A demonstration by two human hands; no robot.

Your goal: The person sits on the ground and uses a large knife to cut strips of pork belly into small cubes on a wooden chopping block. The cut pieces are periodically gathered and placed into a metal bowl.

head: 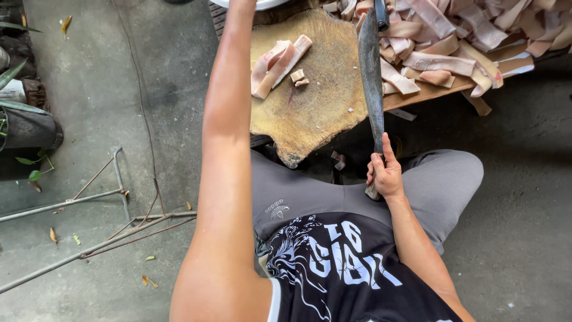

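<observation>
1. Nearest the camera is the person's left arm point(223, 179), stretched forward; the left hand passes out of view at the top edge by a white bowl rim point(241, 5), so its grip cannot be told.
2. On the wooden chopping block point(310, 101) lie strips of pork skin point(277, 62) and two small cut pieces point(299, 77).
3. The right hand point(386, 174) is closed round the handle of a long cleaver point(370, 71), blade resting across the block's edge.
4. Farther right, a heap of uncut skin strips point(453, 42) sits within reach.

Lower centre of the frame: a sleeveless black shirt point(345, 268) with white trim at the armhole and a white graphic print, grey trousers point(441, 179) with a small white logo, both arms bare
</observation>
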